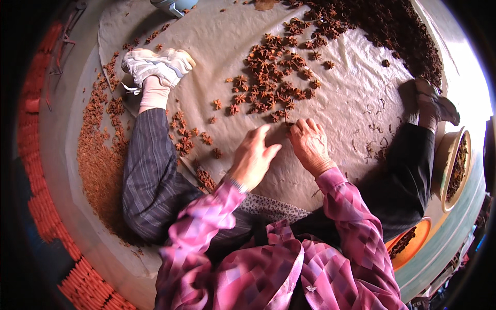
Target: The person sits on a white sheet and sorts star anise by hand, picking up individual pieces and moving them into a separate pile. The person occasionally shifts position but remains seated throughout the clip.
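Observation:
My left hand point(254, 157) hovers above the pale sheet point(217, 50), thumb and fingers apart, with nothing between them. To its right, my right hand point(309, 143) is curled palm down, its fingertips pinching a small dark piece point(289, 124). What that piece is, I cannot tell; the fingers partly hide it. Just beyond both hands spreads a loose pile of brown star anise point(267, 73). A smaller cluster of star anise point(186, 141) lies left of my left hand, beside my leg. Thin dark stems point(372, 147) are scattered to the right of my right hand.
A large dark heap point(399, 35) covers the far right. Reddish-brown fragments point(97, 170) lie left of my outstretched leg. A cream basin point(441, 174) and an orange basin point(420, 240) hold dark material at right. A light-blue container point(174, 6) stands at the far edge.

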Demonstrator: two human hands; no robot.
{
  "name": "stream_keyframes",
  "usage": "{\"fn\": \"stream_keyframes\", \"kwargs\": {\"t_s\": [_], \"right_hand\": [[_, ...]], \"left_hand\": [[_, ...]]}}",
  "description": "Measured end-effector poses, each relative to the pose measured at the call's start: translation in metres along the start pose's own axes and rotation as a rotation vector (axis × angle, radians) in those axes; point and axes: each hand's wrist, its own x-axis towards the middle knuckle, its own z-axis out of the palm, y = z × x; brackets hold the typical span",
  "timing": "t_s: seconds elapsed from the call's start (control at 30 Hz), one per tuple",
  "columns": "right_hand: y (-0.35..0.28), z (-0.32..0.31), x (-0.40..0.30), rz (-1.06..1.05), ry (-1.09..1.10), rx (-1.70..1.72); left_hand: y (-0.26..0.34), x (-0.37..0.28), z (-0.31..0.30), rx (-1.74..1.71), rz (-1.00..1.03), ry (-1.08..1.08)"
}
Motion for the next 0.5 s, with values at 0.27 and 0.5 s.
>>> {"fn": "stream_keyframes", "kwargs": {"t_s": [0.27,0.5], "right_hand": [[-0.012,0.002,-0.006,0.207,0.127,0.085],[-0.012,0.015,-0.007,0.11,0.123,0.329]], "left_hand": [[-0.026,0.031,0.049,-0.058,0.04,0.15],[-0.025,0.039,0.057,-0.392,0.173,0.043]]}}
